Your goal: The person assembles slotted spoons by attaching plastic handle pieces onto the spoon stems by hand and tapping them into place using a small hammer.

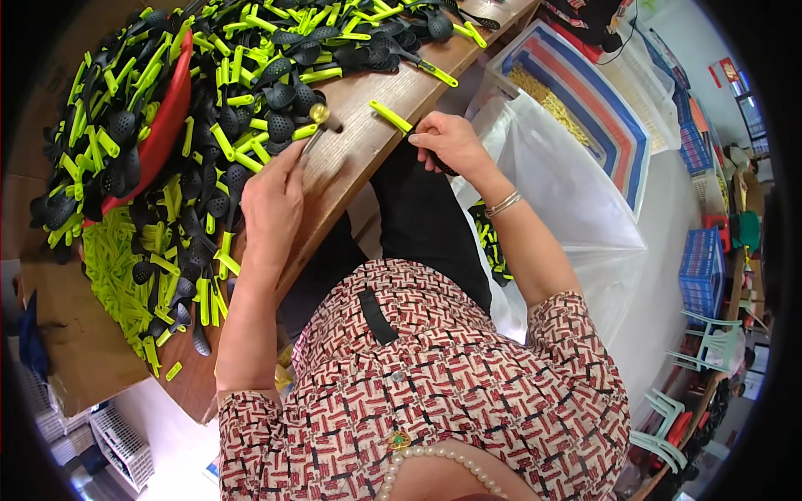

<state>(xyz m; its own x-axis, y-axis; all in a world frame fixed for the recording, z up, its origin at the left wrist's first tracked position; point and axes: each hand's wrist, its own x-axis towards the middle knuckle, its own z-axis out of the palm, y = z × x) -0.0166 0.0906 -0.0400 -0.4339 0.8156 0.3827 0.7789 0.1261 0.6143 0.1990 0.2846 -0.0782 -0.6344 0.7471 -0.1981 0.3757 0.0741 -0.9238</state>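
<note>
My right hand [451, 149] is closed round the dark end of a kitchen spoon [391, 116]. Its lime-green handle points up and left over the table's edge, and my fingers hide most of the black part. At the wooden table [355, 163], my left hand [274, 204] has its fingers curled by a thin metal rod topped with a round brass-coloured knob [318, 113]. Whether the fingers grip this rod cannot be made out. Close beside that hand lies a heap of black perforated spoons with lime-green handles [280, 96].
A red curved basin rim [159, 142] cuts through the heap at left. Loose lime-green handles [117, 275] are piled below it. To the right stands a striped lined container [543, 100] with yellowish pieces, beside white plastic sheeting [543, 184]. More green-handled pieces [493, 242] sit low beside my legs.
</note>
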